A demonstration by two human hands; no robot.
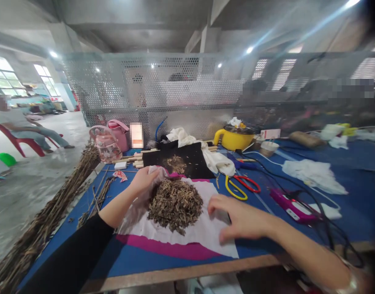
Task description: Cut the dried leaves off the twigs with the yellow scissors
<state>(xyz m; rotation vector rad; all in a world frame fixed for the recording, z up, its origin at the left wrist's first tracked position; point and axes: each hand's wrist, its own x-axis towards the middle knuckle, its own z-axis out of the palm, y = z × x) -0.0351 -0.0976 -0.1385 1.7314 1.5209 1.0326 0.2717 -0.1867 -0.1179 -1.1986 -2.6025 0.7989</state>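
From where I stand, a heap of dry, brown, shredded plant bits (175, 204) sits in the middle of a blue-topped table (108, 265), piled on a white cloth (202, 234). A magenta cloth (178, 250) shows from beneath it along the near side and at the far edge.

The worker's left hand (146, 178) is at the far left of the heap, its fingers closed on a gathered, raised fold of the white cloth. The right hand (233, 214) is to the right of the heap, thumb and fingers spread well apart with nothing between them; I can't tell whether its fingertips touch the cloth.

Just beyond the heap lies a black cloth (153, 161) with a small scatter of similar bits on it. To its right are two looped handles (227, 185), one yellow and one red, and farther off stands a yellow pot (236, 141). A purple device (293, 206) rests among cords on the right side of the table. At the far left corner a pink bag (118, 136) stands beside a small pink backpack (106, 147). A long bundle of dry stalks (52, 208) leans along the left side of the table, and beyond it a person (28, 126) sits in a red chair.
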